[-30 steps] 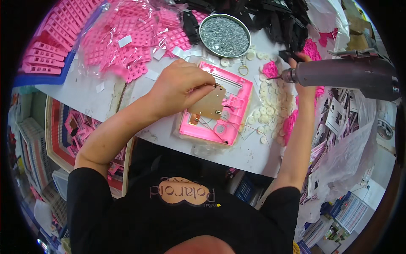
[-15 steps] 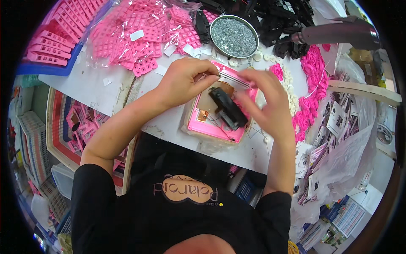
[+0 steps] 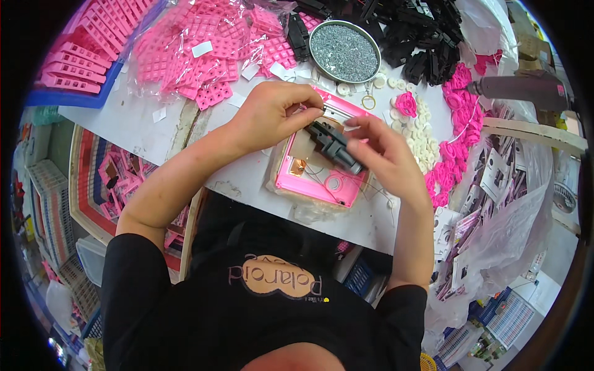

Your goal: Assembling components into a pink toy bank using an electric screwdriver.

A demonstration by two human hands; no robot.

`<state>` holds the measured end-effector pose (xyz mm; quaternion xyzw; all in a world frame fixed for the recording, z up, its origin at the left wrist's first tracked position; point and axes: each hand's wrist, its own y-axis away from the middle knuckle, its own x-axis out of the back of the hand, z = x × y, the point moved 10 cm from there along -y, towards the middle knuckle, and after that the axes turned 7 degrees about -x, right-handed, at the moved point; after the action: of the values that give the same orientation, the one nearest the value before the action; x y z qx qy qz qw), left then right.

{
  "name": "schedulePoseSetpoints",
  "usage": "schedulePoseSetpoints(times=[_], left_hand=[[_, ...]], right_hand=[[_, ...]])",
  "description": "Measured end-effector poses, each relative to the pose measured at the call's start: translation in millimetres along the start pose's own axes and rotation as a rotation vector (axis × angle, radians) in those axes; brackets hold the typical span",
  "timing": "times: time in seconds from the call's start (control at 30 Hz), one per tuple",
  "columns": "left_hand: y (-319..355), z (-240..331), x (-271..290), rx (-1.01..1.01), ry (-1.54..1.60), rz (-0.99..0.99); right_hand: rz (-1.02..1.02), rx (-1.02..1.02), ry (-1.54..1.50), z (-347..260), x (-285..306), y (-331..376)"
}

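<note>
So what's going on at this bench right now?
A person at a cluttered white table is putting a small pink plastic housing together. The left hand and right hand together hold a black part over it. A round tin of screws sits behind; a power screwdriver lies to the right.

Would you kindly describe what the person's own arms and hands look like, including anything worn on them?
Both forearms are bare from above the elbow down. Short black sleeves of a T-shirt cover only the upper arms. The left hand and the right hand wear no gloves; no watch, bracelet or ring can be seen on either.
</note>
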<state>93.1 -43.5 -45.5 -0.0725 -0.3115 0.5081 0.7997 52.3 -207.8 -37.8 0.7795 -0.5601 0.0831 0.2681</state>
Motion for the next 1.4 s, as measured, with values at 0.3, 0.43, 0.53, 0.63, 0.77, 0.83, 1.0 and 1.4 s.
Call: schedulePoseSetpoints(times=[0.3,0.43,0.53,0.63,0.77,0.83,1.0,1.4], left_hand=[[-2,13,0,-0.176,-0.226,0.040],[-5,14,-4,-0.116,-0.189,-0.038],[-14,16,-9,-0.135,-0.030,-0.107],[-20,20,-4,-0.155,-0.046,-0.156],[-19,16,-4,-0.139,0.007,-0.201],[-17,15,-9,-0.103,0.010,-0.258],[-20,27,-16,-0.289,-0.147,-0.307],[-17,60,-44,-0.420,-0.625,-0.571]], right_hand=[[0.147,0.613,0.553,-49,-20,18],[0.358,0.461,0.548,-40,7,20],[0.261,0.499,0.498,-23,9,11],[0.132,0.297,0.244,-12,14,5],[0.058,-0.164,0.225,14,13,-8],[0.245,-0.037,0.495,-6,16,-1],[0.350,0.471,0.569,-33,6,15],[0.223,0.469,0.567,-30,-11,7]])
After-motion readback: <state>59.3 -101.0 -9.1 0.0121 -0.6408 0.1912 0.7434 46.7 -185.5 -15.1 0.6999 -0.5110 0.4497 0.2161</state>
